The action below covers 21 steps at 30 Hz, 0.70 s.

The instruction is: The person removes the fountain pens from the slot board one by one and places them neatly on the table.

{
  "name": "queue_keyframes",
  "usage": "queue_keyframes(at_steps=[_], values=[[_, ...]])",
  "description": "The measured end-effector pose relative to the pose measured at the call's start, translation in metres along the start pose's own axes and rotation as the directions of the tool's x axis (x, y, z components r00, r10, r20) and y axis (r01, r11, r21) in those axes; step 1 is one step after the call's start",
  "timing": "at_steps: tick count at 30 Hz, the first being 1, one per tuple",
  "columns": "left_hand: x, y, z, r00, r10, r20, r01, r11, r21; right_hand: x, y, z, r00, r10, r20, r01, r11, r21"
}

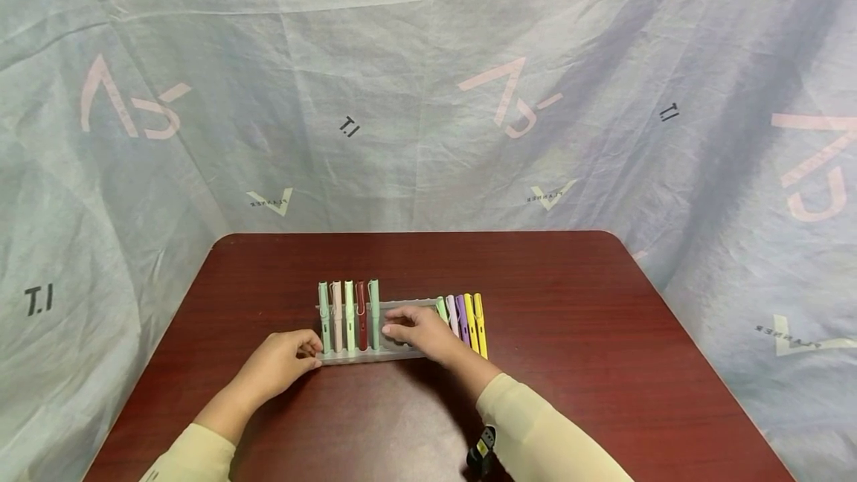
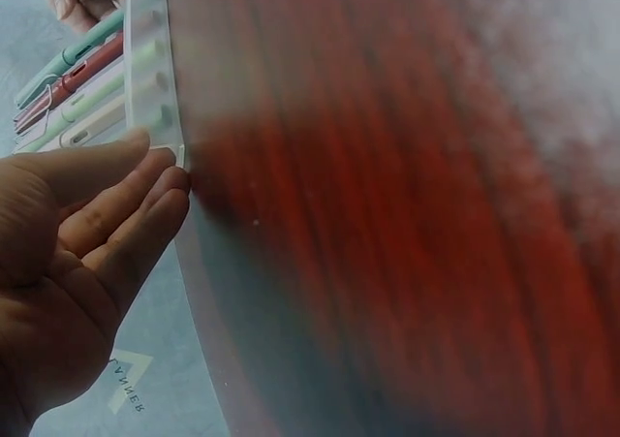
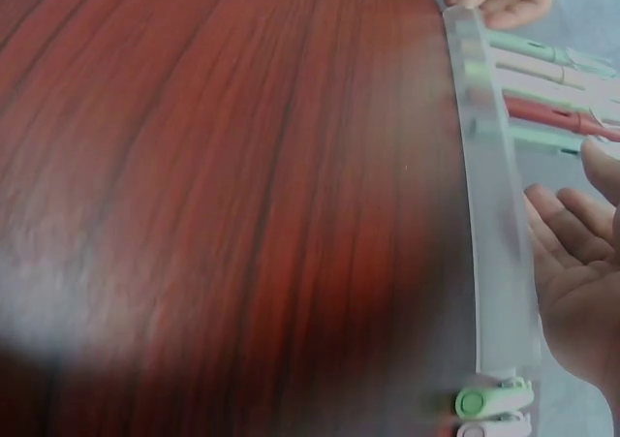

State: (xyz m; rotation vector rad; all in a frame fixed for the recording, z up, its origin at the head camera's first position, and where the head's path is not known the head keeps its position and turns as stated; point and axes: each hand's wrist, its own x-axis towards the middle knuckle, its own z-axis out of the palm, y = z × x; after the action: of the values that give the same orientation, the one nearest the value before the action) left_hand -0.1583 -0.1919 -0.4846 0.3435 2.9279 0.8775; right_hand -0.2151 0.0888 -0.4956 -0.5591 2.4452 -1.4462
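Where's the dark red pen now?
In the head view, the dark red pen sits in the left half of the clear rack, between a pale green pen and a grey-green pen.

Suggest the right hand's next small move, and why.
I'd probably move the right hand to the light green pen by the right end of the rack: that hand appears empty, a bare stretch lies left of that pen, and the left hand pinches the rack's other end.

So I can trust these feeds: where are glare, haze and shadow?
Head: sheen low on the table, shadow beside the right forearm; left wrist: whitish haze upper right, dark patch beside the left hand; right wrist: pale glare lower left, darkness along the bottom.
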Motion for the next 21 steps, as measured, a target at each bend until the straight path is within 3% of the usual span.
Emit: queue_keyframes(at_steps=[7, 12, 21], values=[[-0.002, 0.000, 0.001, 1.000, -0.010, 0.011, 0.010, 1.000, -0.023, 0.006, -0.005, 0.013, 0.998, 0.060, -0.006, -0.059, 0.987, 0.147], [-0.002, 0.001, 0.001, 1.000, -0.018, 0.015, 0.018, 0.999, -0.033, 0.008, -0.006, 0.017, 0.995, 0.094, -0.013, -0.091, 0.985, 0.148], [-0.001, -0.001, 0.001, 1.000, -0.017, 0.013, 0.017, 1.000, -0.001, 0.011, -0.007, 0.022, 0.998, 0.067, -0.009, -0.065, 0.985, 0.160]])
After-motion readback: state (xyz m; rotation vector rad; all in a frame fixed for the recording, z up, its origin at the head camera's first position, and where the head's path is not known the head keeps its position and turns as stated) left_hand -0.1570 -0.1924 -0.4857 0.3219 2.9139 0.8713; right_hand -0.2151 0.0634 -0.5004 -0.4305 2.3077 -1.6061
